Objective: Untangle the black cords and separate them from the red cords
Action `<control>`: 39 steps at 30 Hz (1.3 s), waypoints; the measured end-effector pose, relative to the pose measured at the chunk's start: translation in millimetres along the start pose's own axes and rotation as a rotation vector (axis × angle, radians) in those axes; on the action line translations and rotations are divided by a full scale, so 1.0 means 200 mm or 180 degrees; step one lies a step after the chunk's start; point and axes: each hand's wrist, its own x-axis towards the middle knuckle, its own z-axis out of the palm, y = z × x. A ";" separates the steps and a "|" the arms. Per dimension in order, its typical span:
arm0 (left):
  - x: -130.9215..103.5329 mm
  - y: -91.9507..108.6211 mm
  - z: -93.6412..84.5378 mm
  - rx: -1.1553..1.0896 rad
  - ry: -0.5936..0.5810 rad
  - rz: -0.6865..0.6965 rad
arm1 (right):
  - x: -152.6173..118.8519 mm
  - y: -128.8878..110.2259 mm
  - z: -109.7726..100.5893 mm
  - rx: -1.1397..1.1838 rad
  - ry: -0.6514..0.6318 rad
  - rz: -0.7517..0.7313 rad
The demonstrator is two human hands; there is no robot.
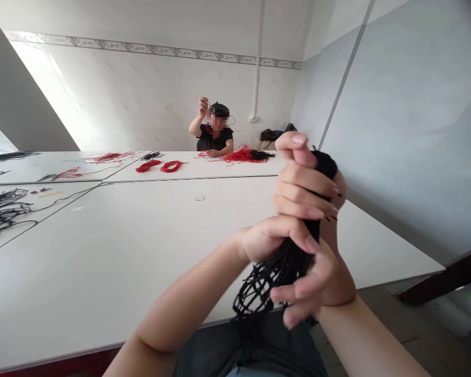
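Observation:
A bundle of black cords (286, 259) hangs upright in front of me, above the table's near right edge. Its lower part spreads into a loose, net-like mesh, and its rounded top sticks out above my fingers. My right hand (304, 183) is wrapped round the upper part, with the index finger bent over near the top. Just below, my left hand (286, 235) rings the bundle with thumb and forefinger, its other fingers curling loosely on the right side. The two hands touch. Part of the bundle is hidden behind my fingers.
White tables (121, 262) stretch ahead. Black cords (3, 214) lie at left; two red cord coils (170, 166) and a red pile (243, 154) lie farther off. A small red loop (200, 199) is mid-table. A person (216, 133) sits opposite, one hand raised. A wall (408, 120) stands right.

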 end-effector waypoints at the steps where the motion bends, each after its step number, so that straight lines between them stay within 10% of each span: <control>1: -0.04 0.06 -0.02 0.0045 -0.0083 -0.0031 | 0.03 -0.04 -0.04 -0.0003 0.0099 -0.0058; 4: -0.12 0.16 -0.10 0.0547 0.0075 -0.0350 | 0.16 -0.11 -0.11 0.0224 0.0071 -0.0275; 9: -0.10 0.10 -0.15 0.2517 0.2544 -0.0743 | 0.38 0.00 -0.14 0.0281 0.0376 -0.0909; 13: -0.02 0.00 -0.13 0.2822 0.2602 -0.0554 | 0.48 0.14 -0.14 -0.0760 0.0888 -0.1041; 23: 0.11 -0.17 -0.19 0.2918 0.3374 0.0218 | 0.45 0.17 -0.10 -0.1707 0.0447 -0.1631; 35: 0.03 -0.11 -0.36 0.0844 0.2476 -0.0381 | 0.46 0.22 -0.08 -0.1778 0.0928 -0.1638; 39: -0.03 -0.04 -0.36 0.0254 0.1665 -0.0391 | 0.40 0.12 -0.11 -0.1706 -0.0027 -0.1506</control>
